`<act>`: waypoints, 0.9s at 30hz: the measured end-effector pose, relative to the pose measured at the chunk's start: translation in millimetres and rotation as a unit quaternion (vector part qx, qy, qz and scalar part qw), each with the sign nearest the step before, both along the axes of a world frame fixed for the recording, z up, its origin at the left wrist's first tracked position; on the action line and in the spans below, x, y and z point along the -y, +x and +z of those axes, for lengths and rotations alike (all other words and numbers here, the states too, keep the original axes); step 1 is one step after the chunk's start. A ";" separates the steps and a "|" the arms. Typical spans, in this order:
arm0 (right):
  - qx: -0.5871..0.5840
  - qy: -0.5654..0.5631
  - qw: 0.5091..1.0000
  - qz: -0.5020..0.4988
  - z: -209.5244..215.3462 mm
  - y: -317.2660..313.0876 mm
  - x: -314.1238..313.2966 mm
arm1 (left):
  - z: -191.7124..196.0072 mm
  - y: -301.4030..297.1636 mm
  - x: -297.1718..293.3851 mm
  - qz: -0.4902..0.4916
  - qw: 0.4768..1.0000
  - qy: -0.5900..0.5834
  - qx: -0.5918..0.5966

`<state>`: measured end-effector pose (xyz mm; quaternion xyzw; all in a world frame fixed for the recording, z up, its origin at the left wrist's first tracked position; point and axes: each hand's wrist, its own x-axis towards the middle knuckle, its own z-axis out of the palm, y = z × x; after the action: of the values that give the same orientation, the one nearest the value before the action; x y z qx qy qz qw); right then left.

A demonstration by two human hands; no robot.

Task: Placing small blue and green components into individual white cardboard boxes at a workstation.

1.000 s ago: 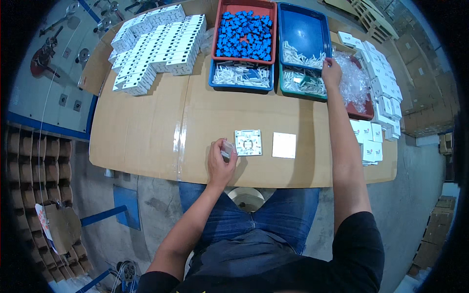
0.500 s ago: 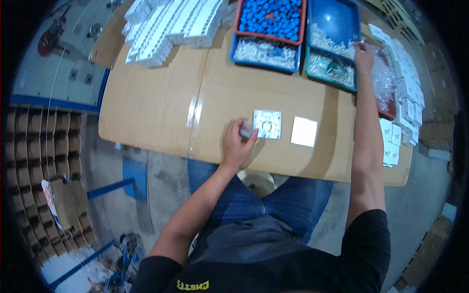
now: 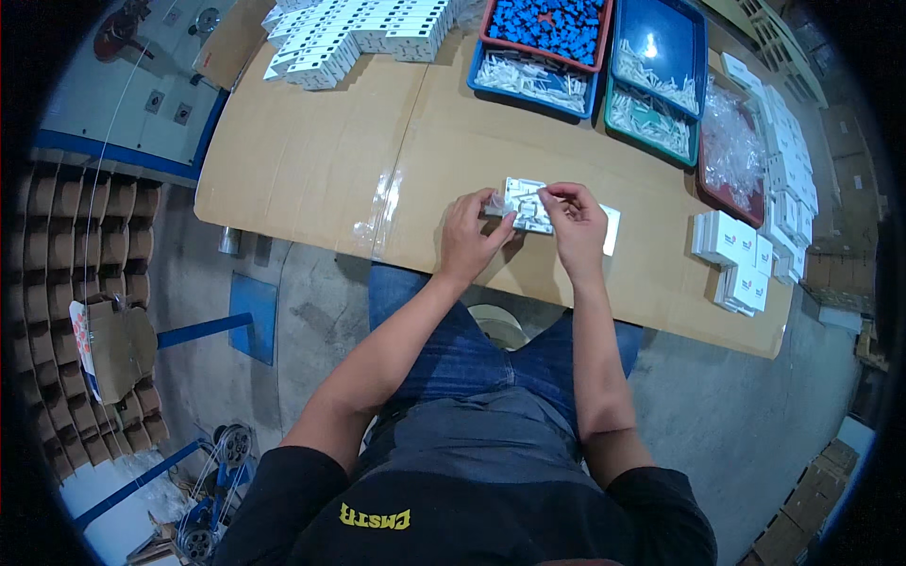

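Observation:
A white square plate point(image 3: 530, 192) with molded fittings on its face lies near the table's front edge, between my two hands. My left hand point(image 3: 467, 236) curls in from its left side, pinching a small clear plastic piece point(image 3: 495, 202) against the plate's edge. Over the plate's right side, my right hand point(image 3: 578, 228) has thumb and fingers pressed together; whatever they hold is too small to make out. Partly behind that hand lies a plain white square cover point(image 3: 612, 231).
At the back stand a red tray point(image 3: 604, 58) of blue pieces and blue point(image 3: 587, 108) and green trays point(image 3: 694, 156) with white parts. A red tray point(image 3: 705, 179) holds clear bags. White boxes are stacked at back left point(image 3: 415, 42) and right point(image 3: 731, 241).
My right hand has come back from the trays at the far right to the square plate. My left hand stays beside the plate with the clear piece. The view has shifted slightly.

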<state>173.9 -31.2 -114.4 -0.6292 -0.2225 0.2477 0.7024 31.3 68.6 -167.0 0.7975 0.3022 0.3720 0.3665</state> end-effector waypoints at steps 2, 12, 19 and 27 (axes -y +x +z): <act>0.101 -0.058 0.993 0.028 2.2 -7.4 -3.5 | 3.6 0.0 -1.3 -0.007 1.000 0.015 0.001; 0.240 -0.079 0.967 0.035 -0.3 -31.8 -12.7 | 1.4 -5.7 -2.4 -0.021 0.996 0.073 0.036; 0.280 -0.087 0.954 0.056 -13.4 -38.3 -12.0 | -2.6 -6.0 -3.1 -0.027 0.996 0.074 0.041; 0.275 -0.168 0.939 0.118 -9.8 -19.4 2.7 | 0.1 -8.3 -0.8 -0.053 0.997 0.044 0.028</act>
<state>154.6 -33.9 -124.1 -0.7507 -0.4348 0.1801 0.4636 22.9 69.4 -166.9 0.8167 0.2323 0.3874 0.3591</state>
